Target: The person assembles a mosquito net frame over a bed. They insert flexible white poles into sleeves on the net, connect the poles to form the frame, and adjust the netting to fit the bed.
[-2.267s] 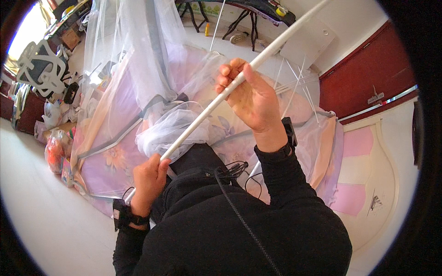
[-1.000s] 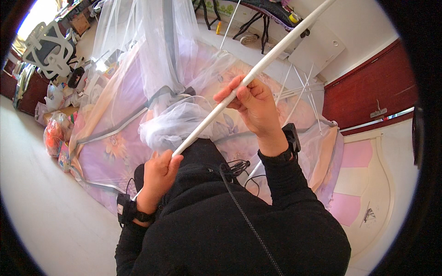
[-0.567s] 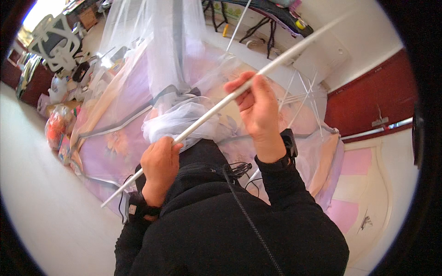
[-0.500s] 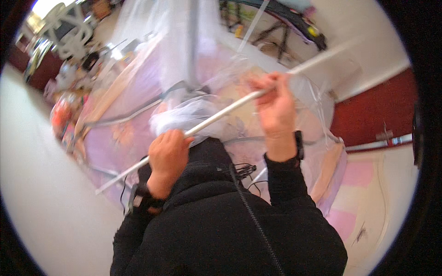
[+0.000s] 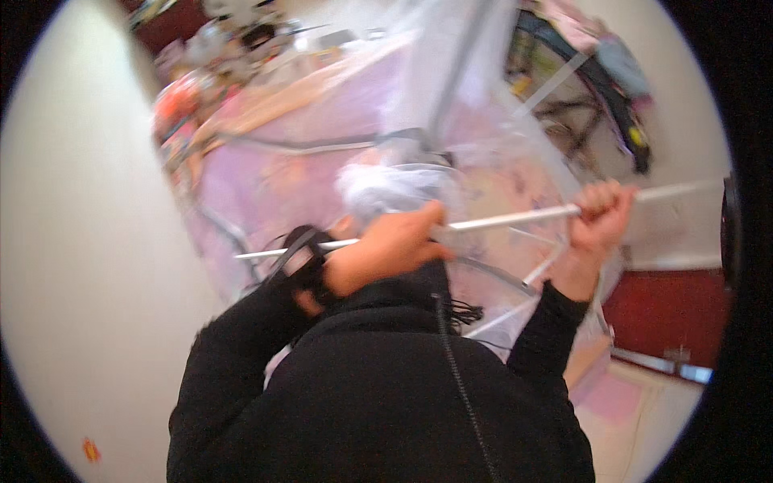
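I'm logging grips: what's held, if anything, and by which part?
A white pole: the left hand grips it partway along, the right hand farther right, with pole showing beyond each.

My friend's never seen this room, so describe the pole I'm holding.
Start at the pink-and-purple bedding. A long white pole crosses in front of it, left to right. Unlike the white rods nearby, it's held by your left hand and right hand.

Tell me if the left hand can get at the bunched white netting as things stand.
Probably yes: the bunched white netting shows just beyond the left hand, with nothing visible between. But that hand is around the white pole, so it would likely need to let go first.
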Motion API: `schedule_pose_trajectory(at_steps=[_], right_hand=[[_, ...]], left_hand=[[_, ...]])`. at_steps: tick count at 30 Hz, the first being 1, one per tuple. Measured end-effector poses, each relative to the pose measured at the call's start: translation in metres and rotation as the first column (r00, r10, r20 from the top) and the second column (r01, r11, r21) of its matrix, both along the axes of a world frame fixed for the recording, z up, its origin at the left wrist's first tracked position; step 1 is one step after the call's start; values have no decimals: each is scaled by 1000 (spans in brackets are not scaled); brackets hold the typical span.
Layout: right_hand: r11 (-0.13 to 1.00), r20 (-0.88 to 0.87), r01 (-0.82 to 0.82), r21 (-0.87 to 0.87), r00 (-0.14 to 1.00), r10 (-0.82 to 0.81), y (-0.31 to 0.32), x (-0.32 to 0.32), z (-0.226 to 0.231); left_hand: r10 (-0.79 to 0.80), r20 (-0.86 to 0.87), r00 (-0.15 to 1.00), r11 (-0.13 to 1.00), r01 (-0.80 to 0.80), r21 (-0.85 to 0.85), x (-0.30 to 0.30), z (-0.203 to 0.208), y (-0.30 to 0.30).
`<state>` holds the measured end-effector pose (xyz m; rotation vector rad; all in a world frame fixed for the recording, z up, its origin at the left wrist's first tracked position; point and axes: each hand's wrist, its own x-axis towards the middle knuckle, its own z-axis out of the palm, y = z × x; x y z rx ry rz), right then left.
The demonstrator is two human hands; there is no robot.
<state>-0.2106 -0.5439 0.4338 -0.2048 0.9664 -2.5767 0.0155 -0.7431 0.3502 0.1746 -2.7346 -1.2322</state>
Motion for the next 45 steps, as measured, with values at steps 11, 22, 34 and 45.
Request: schedule_pose_trajectory(at_steps=[11, 22, 34, 45], right_hand=[[975, 24, -63, -212, 997, 70, -19, 24, 18], [784, -196, -396, -477, 918, 344, -6, 20, 20], [792, -118, -248, -557, 968, 220, 26, -2, 38], [993, 222, -88, 79, 973, 69, 7, 38, -40]], left_hand=[[-6, 221, 975, 952, -62, 298, 6, 34, -35], [-361, 430, 827, 711, -54, 701, 1, 51, -32], [-28, 381, 924, 789, -214, 576, 17, 13, -36], [74, 67, 995, 864, -97, 493, -5, 22, -28]])
